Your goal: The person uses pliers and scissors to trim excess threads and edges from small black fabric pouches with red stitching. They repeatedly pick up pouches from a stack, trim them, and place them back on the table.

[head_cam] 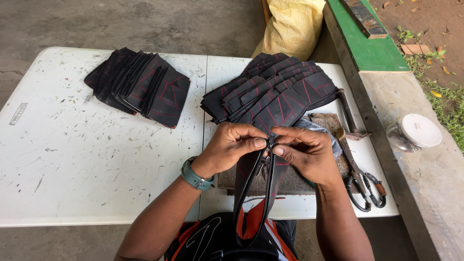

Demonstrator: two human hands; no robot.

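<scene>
Both my hands pinch the top end of a black zipper piece (256, 188) that hangs down toward my lap. My left hand (231, 145), with a teal watch on its wrist, grips the left side. Fingertips of my right hand (305, 151) meet it at the zipper's top. Just beyond my hands lies a fanned stack of black fabric pieces with red stitching (275, 89). A second such stack (137, 84) lies at the far left of the white table (87, 159).
Scissors (365, 186) and a hammer (349, 116) lie at the table's right edge. A dark slab (295, 181) sits under my hands. A jar with a white lid (416, 133) stands on the concrete ledge to the right. A yellow sack (292, 26) leans behind the table.
</scene>
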